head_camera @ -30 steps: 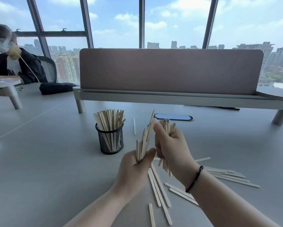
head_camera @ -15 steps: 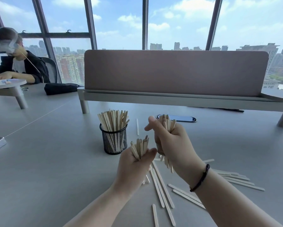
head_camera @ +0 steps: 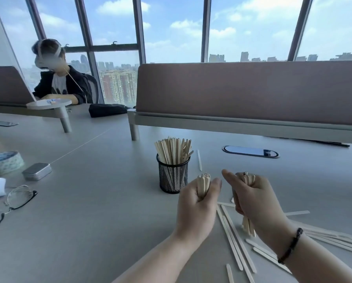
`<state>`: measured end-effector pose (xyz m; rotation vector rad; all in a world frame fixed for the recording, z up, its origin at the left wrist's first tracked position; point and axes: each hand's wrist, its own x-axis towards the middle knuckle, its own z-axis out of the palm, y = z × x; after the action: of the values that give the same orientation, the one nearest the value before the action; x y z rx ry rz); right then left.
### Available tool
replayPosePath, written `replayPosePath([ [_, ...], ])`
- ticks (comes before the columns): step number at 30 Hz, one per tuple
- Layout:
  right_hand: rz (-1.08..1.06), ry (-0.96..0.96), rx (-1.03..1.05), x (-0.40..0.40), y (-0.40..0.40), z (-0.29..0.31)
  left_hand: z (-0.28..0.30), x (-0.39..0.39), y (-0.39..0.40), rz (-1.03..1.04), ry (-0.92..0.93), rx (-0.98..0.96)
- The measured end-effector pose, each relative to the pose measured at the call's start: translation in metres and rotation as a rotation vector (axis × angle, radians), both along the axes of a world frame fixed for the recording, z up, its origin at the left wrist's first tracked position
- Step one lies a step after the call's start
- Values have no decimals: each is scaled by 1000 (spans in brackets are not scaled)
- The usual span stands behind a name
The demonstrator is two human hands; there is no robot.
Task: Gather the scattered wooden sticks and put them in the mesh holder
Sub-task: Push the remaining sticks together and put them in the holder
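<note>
Two hands are raised above a grey tabletop [head_camera: 93,211]. The left hand [head_camera: 195,209] grips a tidy stick bundle [head_camera: 203,185], fanned looser before. The right hand [head_camera: 254,201] clutches another bundle [head_camera: 249,226]. The mesh holder [head_camera: 172,174], full of sticks, stands just beyond; loose sticks [head_camera: 235,240] lie beneath.

Bright daylight floods through the windows [head_camera: 171,27]; wide-angle edges bend, slightly soft.
</note>
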<state>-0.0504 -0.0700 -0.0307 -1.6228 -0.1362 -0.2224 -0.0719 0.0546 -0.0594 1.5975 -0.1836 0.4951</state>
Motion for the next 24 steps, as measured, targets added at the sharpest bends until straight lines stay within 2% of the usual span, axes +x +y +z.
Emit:
replayPosePath([
  [2, 3, 9, 30, 1, 9, 19, -1, 2, 2, -17, 23, 12],
  [7, 128, -33, 377, 36, 44, 90, 0, 8, 11, 20, 53, 33],
  [11, 155, -56, 466, 74, 78, 117, -3, 8, 13, 29, 48, 46],
  [16, 79, -39, 354, 109, 112, 108, -3, 14, 16, 32, 92, -10],
  [19, 104, -7, 316, 117, 126, 98, -2, 18, 19, 32, 99, -40],
  [24, 205, 60, 12, 120, 142, 81, 1, 21, 19, 11, 85, -78],
])
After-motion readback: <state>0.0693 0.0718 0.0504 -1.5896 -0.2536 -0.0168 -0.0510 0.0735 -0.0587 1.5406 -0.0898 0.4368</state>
